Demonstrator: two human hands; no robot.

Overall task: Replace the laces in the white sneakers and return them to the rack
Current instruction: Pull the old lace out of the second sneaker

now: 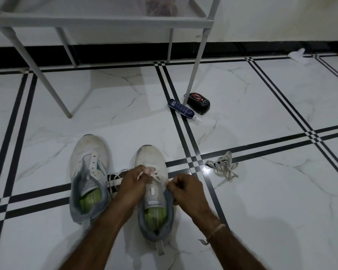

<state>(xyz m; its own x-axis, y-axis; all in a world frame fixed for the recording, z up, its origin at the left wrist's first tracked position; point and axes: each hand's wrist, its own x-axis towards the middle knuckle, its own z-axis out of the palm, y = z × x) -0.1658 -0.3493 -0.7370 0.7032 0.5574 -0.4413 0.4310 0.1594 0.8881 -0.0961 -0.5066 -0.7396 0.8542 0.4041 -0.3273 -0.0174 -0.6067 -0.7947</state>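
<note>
The person is lacing the right sneaker (pixel 152 162), which is standing on the tiled floor (pixel 261 191) near them, toe pointing away toward the rack (pixel 105 18). The left hand (pixel 134 182) is pinching the lace (pixel 156 175) close to its tip, its fingers (pixel 142 172) pressed together over the lower eyelets. The right hand (pixel 185 189) is curling its fingers (pixel 172 185) at the right edge of the tongue. I am guessing it is gripping the other end, but I cannot tell for sure. Slack lace is trailing on the floor between the two shoes.

As I am reading it, the threading is only beginning: just the lowest crossings are showing. The next move is calling for the tip to be fed through the next eyelet up and both ends pulled even.

Counting: two sneakers, the left sneaker (pixel 89 172) having bare eyelets; one lace being threaded; one tangle of lace (pixel 222 165) lying to the right, perhaps the old pair. There is one rack at the far side, and by its leg one blue bottle (pixel 180 109) and one black polish sponge (pixel 199 103).
</note>
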